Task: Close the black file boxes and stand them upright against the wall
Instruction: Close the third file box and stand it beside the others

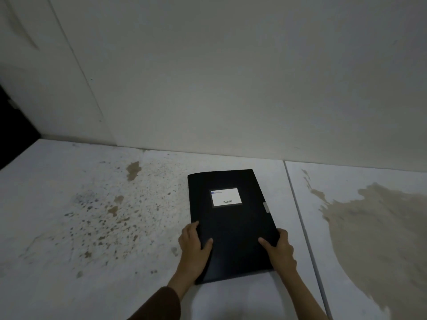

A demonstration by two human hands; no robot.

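A black file box (231,227) lies flat and closed on the pale floor, its white label facing up and a small grey tab on its right edge. Its far end stops a little short of the wall (231,88). My left hand (193,244) grips the box's left edge near the front, thumb on the lid. My right hand (279,248) holds the right edge the same way, thumb on top and fingers wrapped around the side. Only this one box is in view.
The floor (92,215) is stained with brown speckles on the left and a large tan patch (381,239) on the right. A floor seam (302,222) runs just right of the box. A dark opening (11,130) sits at far left.
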